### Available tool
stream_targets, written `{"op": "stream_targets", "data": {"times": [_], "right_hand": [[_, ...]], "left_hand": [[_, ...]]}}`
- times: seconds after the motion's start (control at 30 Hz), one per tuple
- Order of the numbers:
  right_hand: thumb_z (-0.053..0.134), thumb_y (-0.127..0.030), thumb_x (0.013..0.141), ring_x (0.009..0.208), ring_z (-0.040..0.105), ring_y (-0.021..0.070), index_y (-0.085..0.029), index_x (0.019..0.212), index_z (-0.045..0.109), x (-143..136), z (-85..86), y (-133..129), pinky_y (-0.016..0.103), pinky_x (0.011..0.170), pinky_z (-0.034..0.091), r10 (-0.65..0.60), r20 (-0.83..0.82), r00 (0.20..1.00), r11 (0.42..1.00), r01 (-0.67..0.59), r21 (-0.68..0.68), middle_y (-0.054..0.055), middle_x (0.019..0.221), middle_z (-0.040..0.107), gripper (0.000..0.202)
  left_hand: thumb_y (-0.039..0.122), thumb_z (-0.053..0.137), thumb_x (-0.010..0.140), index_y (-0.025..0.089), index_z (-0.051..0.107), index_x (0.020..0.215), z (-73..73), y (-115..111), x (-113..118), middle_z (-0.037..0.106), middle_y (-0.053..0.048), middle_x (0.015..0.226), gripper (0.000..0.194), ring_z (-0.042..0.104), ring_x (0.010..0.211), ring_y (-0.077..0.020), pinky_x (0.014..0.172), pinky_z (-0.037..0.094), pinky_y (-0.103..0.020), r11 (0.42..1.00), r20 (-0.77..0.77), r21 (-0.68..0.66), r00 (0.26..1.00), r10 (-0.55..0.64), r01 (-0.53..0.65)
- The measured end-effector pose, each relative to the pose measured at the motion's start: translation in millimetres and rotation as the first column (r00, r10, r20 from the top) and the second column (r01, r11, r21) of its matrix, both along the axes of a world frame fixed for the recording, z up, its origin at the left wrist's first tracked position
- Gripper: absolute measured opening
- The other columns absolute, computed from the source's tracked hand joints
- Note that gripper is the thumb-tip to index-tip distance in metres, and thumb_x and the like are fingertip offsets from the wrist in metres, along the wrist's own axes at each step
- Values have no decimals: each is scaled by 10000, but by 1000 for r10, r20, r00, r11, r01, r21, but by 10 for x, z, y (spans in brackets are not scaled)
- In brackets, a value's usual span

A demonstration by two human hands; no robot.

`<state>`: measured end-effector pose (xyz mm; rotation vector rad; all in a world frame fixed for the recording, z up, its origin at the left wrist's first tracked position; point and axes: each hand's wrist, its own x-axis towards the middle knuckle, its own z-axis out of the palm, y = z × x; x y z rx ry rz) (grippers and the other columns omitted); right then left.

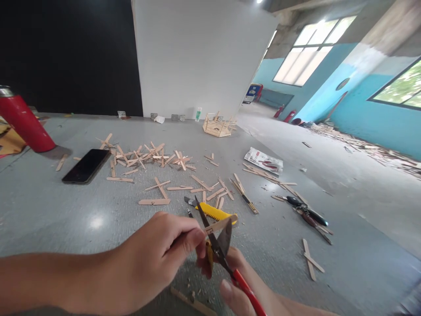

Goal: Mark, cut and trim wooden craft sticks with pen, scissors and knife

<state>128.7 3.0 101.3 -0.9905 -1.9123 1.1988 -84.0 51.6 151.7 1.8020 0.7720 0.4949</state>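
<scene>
Nearest: right hand point(245, 287) closed on red-handled metal snips point(219, 248), blades open around flat wooden stick point(217, 224) pinched in left hand point(154, 259). Beyond: yellow utility knife point(213, 212), scattered sticks point(148, 158), black phone point(86, 166); bare grey floor point(49, 210) leftward.

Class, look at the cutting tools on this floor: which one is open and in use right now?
The red-handled scissors in the right hand, blades apart around a wooden stick. The yellow knife and dark pliers lie untouched.

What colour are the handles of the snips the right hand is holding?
Red. The snips in the right hand show red handles, seen best in the head view.
</scene>
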Motion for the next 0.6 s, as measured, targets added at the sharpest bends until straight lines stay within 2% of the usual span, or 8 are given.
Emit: {"op": "stream_targets", "data": {"times": [0.13,0.3,0.5,0.6], "right_hand": [[353,-689,987,708,496,182,-182,1081,602,-6,-59,8,311,671,495,38,-49,998,999,-36,36,45,808,534,573],[357,-668,1003,782,522,203,-182,1088,593,0,-57,-7,341,729,495,14,0,1000,999,-14,41,67,864,556,547],[365,-662,988,760,538,199,-181,1074,578,5,-111,36,315,683,503,91,-35,995,992,-87,88,62,845,556,534],[412,-608,996,830,581,217,-179,1123,582,23,-152,32,339,756,529,62,-18,998,995,-60,76,89,922,598,478]], "left_hand": [[225,390,1058,159,682,855,-11,5,-7,751,-11,884,361,677,834,-146,790,455,-233,999,-41,-3,998,-55,55],[252,386,1059,160,700,869,-24,-16,-11,744,-19,846,379,663,774,-155,742,456,-248,998,-103,14,993,-57,59],[223,395,1051,163,693,855,-14,-8,-5,736,1,845,362,659,783,-130,759,444,-220,997,-96,45,993,-64,69],[276,393,1059,158,692,827,-11,-16,-12,695,5,764,397,625,714,-122,698,428,-212,996,-131,68,991,-41,50]]}}
